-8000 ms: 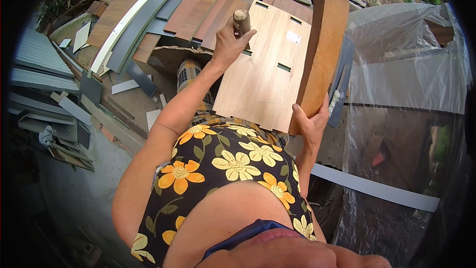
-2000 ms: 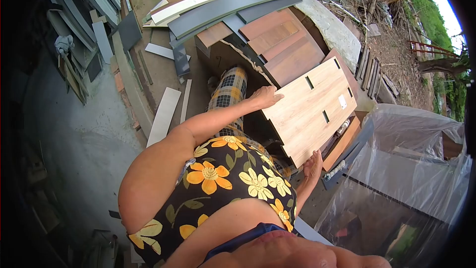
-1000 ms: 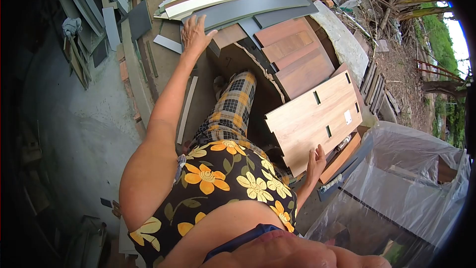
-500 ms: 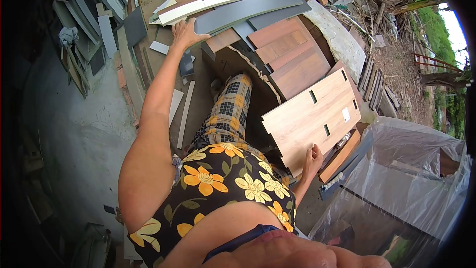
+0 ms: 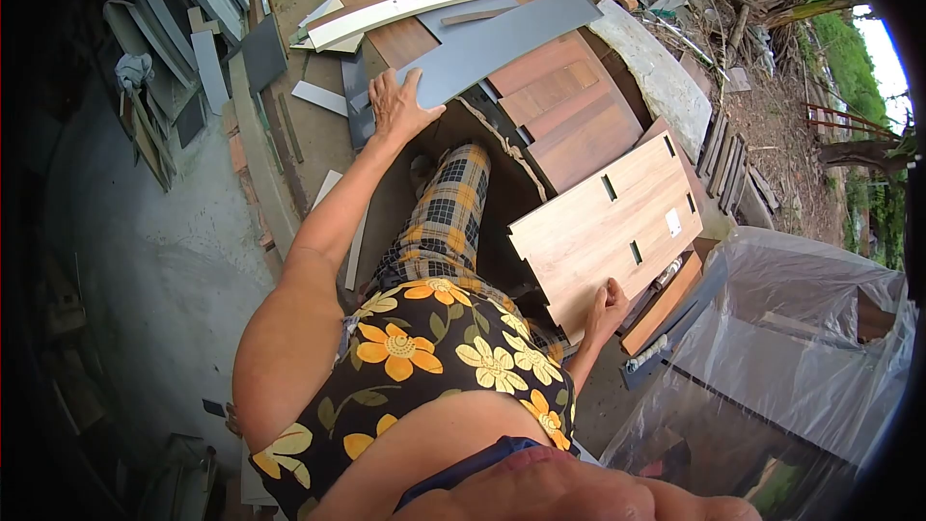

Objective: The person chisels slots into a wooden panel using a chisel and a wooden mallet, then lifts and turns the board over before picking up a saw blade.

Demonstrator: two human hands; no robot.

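My left hand [image 5: 395, 114] grips the near left end of a long grey board [image 5: 502, 48], thumb along its lower side and fingers over the end. The board slants up to the right across other boards. My right hand [image 5: 604, 311] rests at the lower right edge of a light wood panel [image 5: 588, 236], fingers curled in and no object visible in them. That panel has dark slots and a white label, and lies tilted beside my lap. Brown wood boards [image 5: 569, 96] lie just beyond it.
A long white strip [image 5: 453, 2] runs beyond the grey board. An orange-brown board [image 5: 666, 304] lies right of the panel. Clear plastic sheeting [image 5: 801, 328] covers something at the right. Grey boards [image 5: 178, 0] are piled at the far left. My leg in checked trousers [image 5: 449, 212] is in the middle.
My left hand left the light panel, reached the grey board and has pulled its end nearer and to the right. My right hand's fingers have curled; the light panel stays beside my lap.
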